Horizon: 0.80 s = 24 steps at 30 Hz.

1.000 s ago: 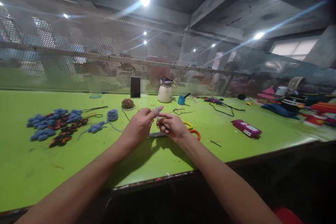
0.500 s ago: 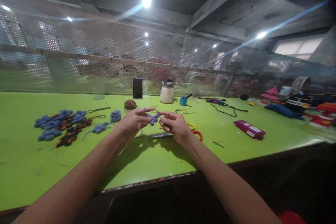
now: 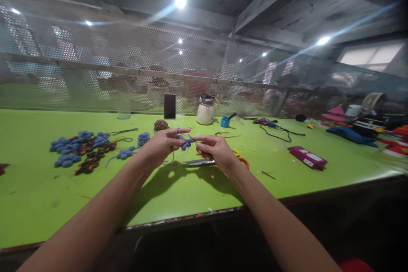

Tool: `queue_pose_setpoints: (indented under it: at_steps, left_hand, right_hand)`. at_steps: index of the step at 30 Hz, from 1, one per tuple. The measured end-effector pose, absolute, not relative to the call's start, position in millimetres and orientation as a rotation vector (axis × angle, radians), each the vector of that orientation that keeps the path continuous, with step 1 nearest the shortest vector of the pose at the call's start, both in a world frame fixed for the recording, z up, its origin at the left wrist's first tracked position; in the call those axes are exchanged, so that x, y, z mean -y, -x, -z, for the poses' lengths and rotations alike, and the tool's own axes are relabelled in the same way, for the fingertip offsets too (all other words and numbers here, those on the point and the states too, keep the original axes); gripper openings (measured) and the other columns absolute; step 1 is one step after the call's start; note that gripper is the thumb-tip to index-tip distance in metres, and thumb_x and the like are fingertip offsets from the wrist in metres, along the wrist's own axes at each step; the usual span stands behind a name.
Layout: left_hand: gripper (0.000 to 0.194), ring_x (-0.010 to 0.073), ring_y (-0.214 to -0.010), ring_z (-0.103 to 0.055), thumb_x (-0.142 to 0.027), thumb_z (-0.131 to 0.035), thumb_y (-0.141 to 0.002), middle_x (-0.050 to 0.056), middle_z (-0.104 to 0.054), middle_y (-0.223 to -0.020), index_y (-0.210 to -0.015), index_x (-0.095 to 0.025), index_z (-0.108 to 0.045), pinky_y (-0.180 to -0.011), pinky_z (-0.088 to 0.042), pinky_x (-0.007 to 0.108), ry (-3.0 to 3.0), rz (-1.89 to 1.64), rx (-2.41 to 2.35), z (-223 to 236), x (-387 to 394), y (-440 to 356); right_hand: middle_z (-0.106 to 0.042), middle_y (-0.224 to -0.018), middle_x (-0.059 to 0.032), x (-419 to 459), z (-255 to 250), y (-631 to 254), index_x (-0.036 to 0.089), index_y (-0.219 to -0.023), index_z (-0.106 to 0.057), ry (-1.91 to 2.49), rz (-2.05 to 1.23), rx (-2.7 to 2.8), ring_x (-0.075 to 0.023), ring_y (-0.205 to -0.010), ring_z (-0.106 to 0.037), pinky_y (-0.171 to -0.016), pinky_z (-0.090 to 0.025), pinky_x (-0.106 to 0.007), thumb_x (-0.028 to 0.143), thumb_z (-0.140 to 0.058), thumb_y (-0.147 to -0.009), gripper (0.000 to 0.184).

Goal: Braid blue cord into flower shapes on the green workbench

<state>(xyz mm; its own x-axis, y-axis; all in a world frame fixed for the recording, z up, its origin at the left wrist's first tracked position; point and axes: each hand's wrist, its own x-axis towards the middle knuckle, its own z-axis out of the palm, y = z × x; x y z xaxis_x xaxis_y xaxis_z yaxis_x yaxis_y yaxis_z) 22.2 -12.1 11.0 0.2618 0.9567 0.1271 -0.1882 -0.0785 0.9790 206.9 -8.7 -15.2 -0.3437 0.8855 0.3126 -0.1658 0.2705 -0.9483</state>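
Note:
My left hand [image 3: 162, 145] pinches a small blue crocheted flower [image 3: 186, 143], with blue yarn [image 3: 176, 133] looped up over its raised forefinger. My right hand [image 3: 214, 149] is closed on a thin crochet hook [image 3: 195, 139], mostly hidden by the fingers, its tip at the flower. Scissors with orange and yellow handles [image 3: 244, 163] lie under my right hand. Left of my hands are a small ball of blue yarn [image 3: 143, 138] and a single blue flower [image 3: 126, 153].
Blue flowers [image 3: 67, 160] and dark orange-black flowers [image 3: 89, 164] are heaped at left. Farther back stand a multicoloured yarn ball [image 3: 161, 125], a phone [image 3: 170, 106], a cream jug [image 3: 205, 111] and a blue pot [image 3: 225, 122]. A purple box [image 3: 307, 158] and a cabled tool [image 3: 266, 123] lie to the right.
My hands were close together with the flower mostly covered; they have moved apart, showing it between them. My left forefinger now lifts the yarn. The view has shifted slightly left.

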Motion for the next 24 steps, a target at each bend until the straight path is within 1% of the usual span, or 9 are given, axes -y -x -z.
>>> queue_pose_setpoints:
  at_steps: [5, 10, 17, 21, 24]
  left_hand:
    - [0.048, 0.0118, -0.062, -0.051, -0.011, -0.071, -0.059, 0.005, -0.064, -0.071, -0.107, -0.011, -0.065, -0.056, -0.032, 0.026, -1.337, -1.144, -0.827, -11.0, 10.3, -18.0]
    - [0.043, 0.0117, -0.062, -0.051, -0.01, -0.069, -0.06, 0.003, -0.061, -0.068, -0.103, -0.012, -0.067, -0.059, -0.033, 0.026, -1.36, -1.135, -0.814, -13.2, 12.4, -17.9]
    - [0.039, 0.0119, -0.059, -0.051, -0.01, -0.068, -0.061, 0.003, -0.06, -0.067, -0.1, -0.01, -0.067, -0.057, -0.033, 0.027, -1.373, -1.123, -0.858, -13.6, 13.5, -18.9]
    - [0.038, 0.0131, -0.061, -0.053, -0.008, -0.068, -0.06, 0.004, -0.061, -0.066, -0.097, -0.009, -0.068, -0.058, -0.035, 0.028, -1.344, -1.123, -0.9, -14.3, 13.9, -21.0]
    - [0.036, 0.0141, -0.061, -0.054, -0.008, -0.067, -0.059, 0.005, -0.061, -0.066, -0.095, -0.009, -0.068, -0.059, -0.036, 0.029, -1.338, -1.131, -0.918, -13.5, 13.8, -22.2]
  right_hand:
    - [-0.044, -0.047, 0.0059, 6.6, 14.0, -209.3, 0.013, -0.102, -0.069, 0.705, -1.168, 1.65, -0.0039, -0.039, -0.032, -0.039, -0.022, -0.019, 0.028, -0.068, -0.068, 0.037]
    - [-0.042, -0.048, 0.0048, 8.3, 10.7, -213.6, 0.012, -0.104, -0.069, 0.741, -1.011, 1.796, -0.0049, -0.042, -0.03, -0.041, -0.024, -0.02, 0.026, -0.062, -0.074, 0.034]
    - [-0.049, -0.055, 0.0015, 11.3, 7.4, -219.1, 0.015, -0.103, -0.07, 0.851, -0.767, 1.976, -0.0076, -0.049, -0.033, -0.046, -0.027, -0.022, 0.019, -0.055, -0.075, 0.032]
    - [-0.056, -0.059, -0.0003, 10.6, 6.5, -221.1, 0.016, -0.105, -0.069, 0.844, -0.62, 2.074, -0.0089, -0.053, -0.039, -0.05, -0.031, -0.022, 0.014, -0.052, -0.075, 0.034]
    - [-0.064, -0.066, -0.0026, 10.9, 5.6, -221.8, 0.018, -0.106, -0.069, 0.825, -0.518, 2.134, -0.0107, -0.057, -0.046, -0.055, -0.036, -0.023, 0.012, -0.051, -0.076, 0.035]
